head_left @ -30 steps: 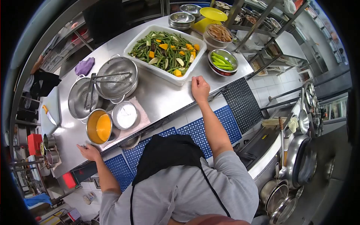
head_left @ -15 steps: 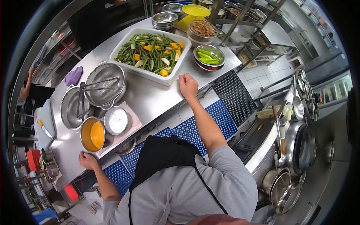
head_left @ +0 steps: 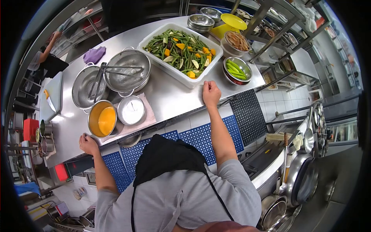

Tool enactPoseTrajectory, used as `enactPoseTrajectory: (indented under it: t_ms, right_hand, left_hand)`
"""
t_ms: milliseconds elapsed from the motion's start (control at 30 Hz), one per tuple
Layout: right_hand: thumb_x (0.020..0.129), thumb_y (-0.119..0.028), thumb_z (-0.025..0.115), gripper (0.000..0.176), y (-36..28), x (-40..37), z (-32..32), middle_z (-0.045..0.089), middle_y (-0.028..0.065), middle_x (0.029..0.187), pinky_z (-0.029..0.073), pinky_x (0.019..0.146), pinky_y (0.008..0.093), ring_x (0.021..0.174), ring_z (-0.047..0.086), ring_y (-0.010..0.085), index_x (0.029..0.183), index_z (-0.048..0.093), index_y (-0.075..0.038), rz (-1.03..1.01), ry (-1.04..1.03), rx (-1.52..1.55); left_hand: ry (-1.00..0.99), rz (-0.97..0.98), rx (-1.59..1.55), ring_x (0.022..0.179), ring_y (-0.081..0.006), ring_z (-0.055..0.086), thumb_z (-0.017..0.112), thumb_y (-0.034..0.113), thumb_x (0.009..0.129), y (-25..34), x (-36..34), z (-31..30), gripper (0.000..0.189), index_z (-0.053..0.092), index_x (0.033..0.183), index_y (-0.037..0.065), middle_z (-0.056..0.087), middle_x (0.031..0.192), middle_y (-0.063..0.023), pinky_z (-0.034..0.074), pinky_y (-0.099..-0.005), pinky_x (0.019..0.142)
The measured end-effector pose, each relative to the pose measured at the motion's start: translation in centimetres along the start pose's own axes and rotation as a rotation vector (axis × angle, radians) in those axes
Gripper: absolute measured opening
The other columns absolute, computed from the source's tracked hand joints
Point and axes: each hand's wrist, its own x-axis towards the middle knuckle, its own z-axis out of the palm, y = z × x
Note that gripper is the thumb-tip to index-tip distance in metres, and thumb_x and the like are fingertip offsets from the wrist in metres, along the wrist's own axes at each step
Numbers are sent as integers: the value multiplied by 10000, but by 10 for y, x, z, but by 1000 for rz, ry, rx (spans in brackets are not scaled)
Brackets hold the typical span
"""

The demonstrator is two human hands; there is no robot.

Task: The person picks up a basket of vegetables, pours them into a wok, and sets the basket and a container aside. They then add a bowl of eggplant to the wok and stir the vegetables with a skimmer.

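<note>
My left hand [head_left: 89,144] rests with curled fingers on the near edge of the steel table [head_left: 174,104], just beside a pot [head_left: 92,123] of orange liquid. A smaller round metal container [head_left: 131,110] with white contents stands next to that pot. My right hand [head_left: 211,94] is a loose fist on the table's edge, apart from the near corner of a white tub [head_left: 166,70] and left of a metal bowl [head_left: 247,71] of green pods. Cut green beans, orange chunks and pale slices [head_left: 179,54] fill the tub. Nothing shows in either hand.
Two colanders [head_left: 127,71] with tongs [head_left: 101,79] across them stand behind the pots. A knife [head_left: 50,101] lies on a white cutting board [head_left: 58,92] at left. Another person's arm [head_left: 49,48] shows at upper left. Woks and strainers [head_left: 276,214] stand at right.
The whole view has shifted and turned slightly with my head. Both hands keep about the same places on the table's edge, and the pots, colanders and tub have not moved on it.
</note>
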Motion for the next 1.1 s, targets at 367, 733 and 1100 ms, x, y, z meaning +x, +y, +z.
enactPoseTrajectory:
  t_ms: [367, 733, 1100]
  right_hand:
    - [892, -271, 640, 243, 1, 0, 1, 671, 126, 675, 495, 619, 440, 624, 652, 329, 775, 653, -59, 10, -21, -3]
    - [949, -404, 560, 446, 0, 14, 2, 647, 116, 636, 472, 598, 405, 568, 617, 270, 768, 656, -8, 227, -59, 299]
    - [915, -387, 639, 384, -53, 44, -17, 585, 38, 604, 316, 391, 229, 470, 485, 75, 760, 623, -36, 603, -276, 774]
  left_hand:
    - [22, 19, -19, 1128, -322, 564, 544, 211, 873, -2, 0, 2, 302, 741, 1079, 114, 651, 1230, -101, 428, -427, 982]
    - [30, -34, -49, 1081, -324, 604, 543, 235, 866, 1, 0, 3, 308, 751, 1058, 113, 665, 1205, -112, 455, -429, 956]
    - [13, -25, 11, 1089, -325, 584, 541, 230, 875, 5, -3, -3, 305, 747, 1079, 134, 651, 1236, -92, 452, -428, 953]
